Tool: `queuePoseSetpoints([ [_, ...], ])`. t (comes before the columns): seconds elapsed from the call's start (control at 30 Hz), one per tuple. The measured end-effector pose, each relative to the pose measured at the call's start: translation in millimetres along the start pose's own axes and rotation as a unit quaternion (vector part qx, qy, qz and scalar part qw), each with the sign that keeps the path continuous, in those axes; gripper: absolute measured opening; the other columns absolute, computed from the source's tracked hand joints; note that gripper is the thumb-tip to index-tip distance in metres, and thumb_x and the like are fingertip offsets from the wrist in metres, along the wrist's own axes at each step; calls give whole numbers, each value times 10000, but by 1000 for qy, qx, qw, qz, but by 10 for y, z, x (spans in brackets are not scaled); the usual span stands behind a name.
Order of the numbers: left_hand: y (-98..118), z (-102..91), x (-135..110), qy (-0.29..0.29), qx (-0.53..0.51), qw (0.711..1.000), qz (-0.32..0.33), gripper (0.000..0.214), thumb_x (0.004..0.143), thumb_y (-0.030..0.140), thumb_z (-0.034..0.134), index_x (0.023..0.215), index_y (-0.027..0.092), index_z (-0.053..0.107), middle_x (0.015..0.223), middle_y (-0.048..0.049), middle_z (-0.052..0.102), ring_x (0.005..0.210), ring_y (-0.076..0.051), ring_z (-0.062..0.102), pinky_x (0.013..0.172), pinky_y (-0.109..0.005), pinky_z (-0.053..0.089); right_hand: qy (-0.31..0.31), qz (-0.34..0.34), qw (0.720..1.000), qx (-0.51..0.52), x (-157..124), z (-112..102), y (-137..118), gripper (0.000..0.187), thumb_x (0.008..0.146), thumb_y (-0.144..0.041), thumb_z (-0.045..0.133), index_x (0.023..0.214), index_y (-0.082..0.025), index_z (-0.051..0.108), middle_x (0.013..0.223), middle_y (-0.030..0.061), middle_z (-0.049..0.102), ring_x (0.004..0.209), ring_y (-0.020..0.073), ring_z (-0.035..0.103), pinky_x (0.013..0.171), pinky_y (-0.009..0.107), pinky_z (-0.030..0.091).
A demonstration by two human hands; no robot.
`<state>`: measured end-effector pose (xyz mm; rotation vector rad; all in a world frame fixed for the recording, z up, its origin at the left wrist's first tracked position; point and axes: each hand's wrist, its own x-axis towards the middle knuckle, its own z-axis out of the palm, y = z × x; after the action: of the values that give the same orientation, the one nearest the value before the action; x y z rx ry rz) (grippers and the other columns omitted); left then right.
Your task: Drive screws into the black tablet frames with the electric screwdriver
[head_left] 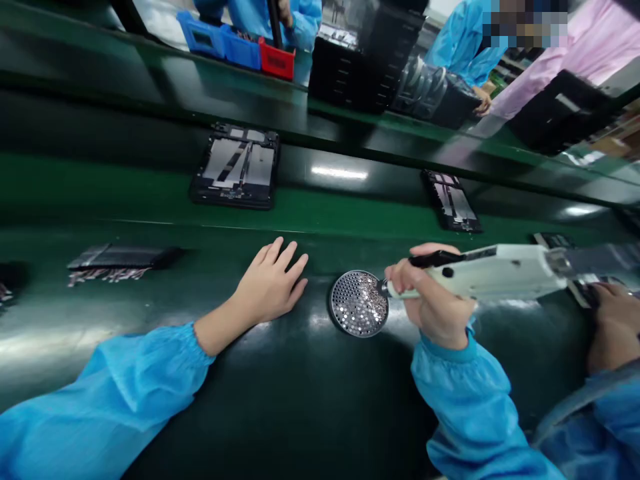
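My right hand (435, 300) is wrapped round a white electric screwdriver (500, 272), held nearly level with its tip pointing left. That tip is at the right rim of a round perforated screw tray (353, 293), where many small shiny screws lie. Whether the bit touches a screw I cannot tell. My left hand (270, 283) rests on the dark green bench to the left of the tray, fingers spread and holding nothing. Beyond it lies an opened tablet (240, 167), its inner parts facing up. Another opened tablet (453, 201) lies farther right.
A black bundle with cable ends (123, 260) lies at the left. Blue bins (240, 47) and a red bin (277, 60) stand on the raised shelf, beside black stacked trays (350, 80). A co-worker's hand (617, 320) is at the right edge; other people stand across the bench.
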<state>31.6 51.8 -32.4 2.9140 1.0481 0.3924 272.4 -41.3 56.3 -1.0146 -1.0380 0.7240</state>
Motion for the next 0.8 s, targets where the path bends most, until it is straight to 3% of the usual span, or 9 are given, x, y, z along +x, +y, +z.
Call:
queuePoseSetpoints([
  [0.13,23,-42,31,-13,9,1000,0,479,995,365,455,1358,112,640,1456,-242,560,1389,-482,477,1075,-606,458,-53,33,998,-28,-201,207,101,184,869,-155,659,1023,-245,611,621,-54,565,550,150,592,572,317,502],
  [0.33,50,-40,42,-15,-3,1000,-7,483,984,373,463,1366,131,633,1448,-217,569,1392,-476,469,1078,-599,446,-86,45,995,5,-217,403,205,160,867,-197,652,1009,-239,591,592,-61,544,514,149,569,570,339,519],
  [0.53,58,-12,27,-4,12,1000,8,502,990,364,452,1360,73,630,1438,-277,550,1366,-519,474,1070,-611,434,-95,67,993,4,-253,406,261,175,887,-167,642,1040,-235,588,618,-54,566,541,153,585,579,340,517],
  [0.8,57,1,33,-8,-3,1000,-10,487,976,377,479,1373,137,626,1455,-219,561,1399,-481,456,1078,-603,435,-101,82,991,10,-264,379,324,190,907,-163,643,1065,-248,582,648,-49,580,571,154,596,586,327,509],
])
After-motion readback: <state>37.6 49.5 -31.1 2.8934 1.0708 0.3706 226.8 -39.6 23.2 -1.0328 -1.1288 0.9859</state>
